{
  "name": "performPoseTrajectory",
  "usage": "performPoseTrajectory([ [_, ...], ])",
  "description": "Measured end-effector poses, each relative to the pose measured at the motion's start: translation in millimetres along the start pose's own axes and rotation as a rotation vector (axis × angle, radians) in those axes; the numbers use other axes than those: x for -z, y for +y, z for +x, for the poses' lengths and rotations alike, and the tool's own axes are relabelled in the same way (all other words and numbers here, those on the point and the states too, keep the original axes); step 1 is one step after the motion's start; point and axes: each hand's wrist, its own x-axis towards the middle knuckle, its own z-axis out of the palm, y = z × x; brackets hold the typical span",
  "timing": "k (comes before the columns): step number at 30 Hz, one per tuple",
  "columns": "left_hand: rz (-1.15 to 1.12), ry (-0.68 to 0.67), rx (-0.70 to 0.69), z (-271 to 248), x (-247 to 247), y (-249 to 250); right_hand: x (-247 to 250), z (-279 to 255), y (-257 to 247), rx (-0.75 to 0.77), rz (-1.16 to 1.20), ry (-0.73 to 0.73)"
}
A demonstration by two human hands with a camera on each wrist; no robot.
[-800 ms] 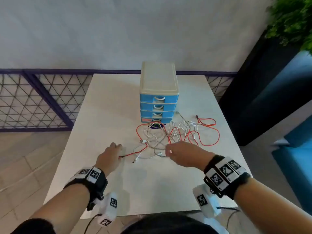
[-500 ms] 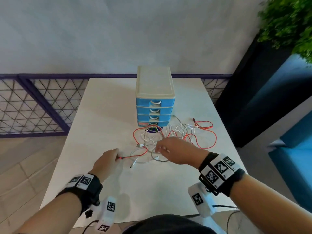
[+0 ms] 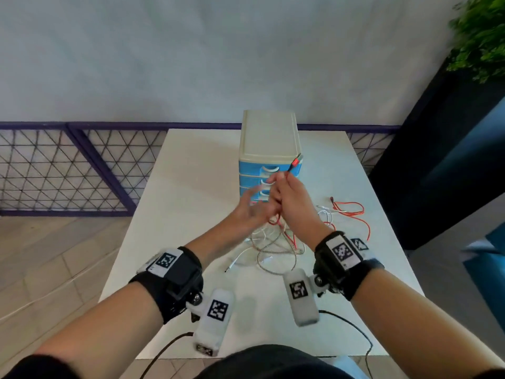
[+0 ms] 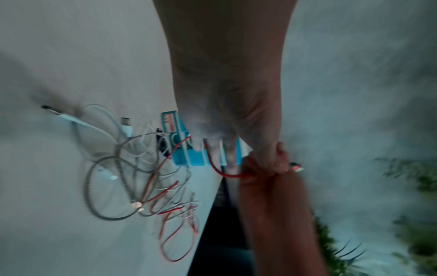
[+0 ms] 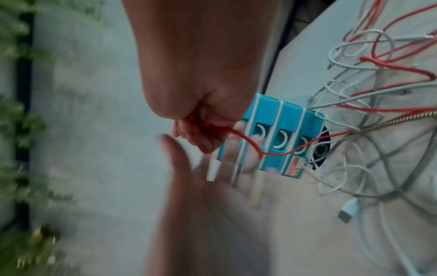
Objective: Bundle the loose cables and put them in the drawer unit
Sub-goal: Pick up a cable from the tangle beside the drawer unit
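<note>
A blue drawer unit [image 3: 269, 138] with a cream top stands on the white table [image 3: 191, 187], all drawers closed. My right hand [image 3: 289, 198] is raised in front of it and pinches the red cable just below its plug [image 3: 296, 162], which points up. The rest of the red cable [image 3: 352, 212] trails down to loops on the table. My left hand [image 3: 250, 209] is beside the right one, fingers spread and blurred, holding nothing I can make out. The right wrist view shows the fist [image 5: 201, 115] round the red cable [image 5: 250, 143]. White and braided cables [image 3: 273, 242] lie tangled below.
A dark round object [image 5: 322, 149] sits at the foot of the drawer unit. A purple lattice fence [image 3: 68, 170] runs behind and left of the table. A dark planter [image 3: 437, 160] with a green plant stands to the right.
Both hands rose from the table to the drawer fronts. The red cable's end went from my left hand to my right, and the left hand opened.
</note>
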Motion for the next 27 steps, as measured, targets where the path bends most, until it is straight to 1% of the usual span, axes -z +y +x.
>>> performPoseTrajectory([
  [1, 0.046, -0.111, 0.029, -2, -6, -7, 2, 3, -5, -0.048, 0.090, 0.010],
  [2, 0.174, -0.202, 0.038, -2, -11, -15, 5, 6, -8, -0.081, 0.126, 0.006],
  [4, 0.438, -0.272, 0.023, 4, -17, -35, 12, 7, -14, -0.100, 0.081, 0.000],
  [5, 0.515, -0.265, 0.021, 6, -17, -44, 15, 6, -16, -0.091, 0.029, 0.006],
  [8, 0.614, -0.203, 0.080, 14, 2, -70, 28, 5, -27, -0.032, -0.127, 0.072],
  [10, 0.648, -0.103, 0.124, 14, 21, -86, 41, 7, -35, 0.009, -0.251, 0.153],
  [12, 0.628, 0.021, 0.121, 14, 31, -92, 56, 9, -40, 0.080, -0.416, 0.245],
  [15, 0.639, 0.122, 0.147, 19, 37, -90, 71, 8, -43, 0.140, -0.636, 0.321],
  [17, 0.727, 0.195, 0.152, 28, 44, -100, 77, 3, -44, 0.144, -0.721, 0.329],
  [18, 0.784, 0.206, 0.173, 31, 47, -105, 78, 1, -45, 0.150, -0.742, 0.328],
  [21, 0.844, 0.183, 0.333, 34, 49, -120, 78, -4, -42, 0.178, -0.823, 0.327],
  [22, 0.842, 0.186, 0.358, 34, 47, -121, 78, -6, -42, 0.185, -0.854, 0.325],
  [24, 0.851, 0.217, 0.365, 34, 46, -127, 78, -7, -38, 0.207, -0.879, 0.327],
  [27, 0.793, 0.263, 0.320, 34, 45, -115, 80, -6, -32, 0.231, -0.884, 0.286],
])
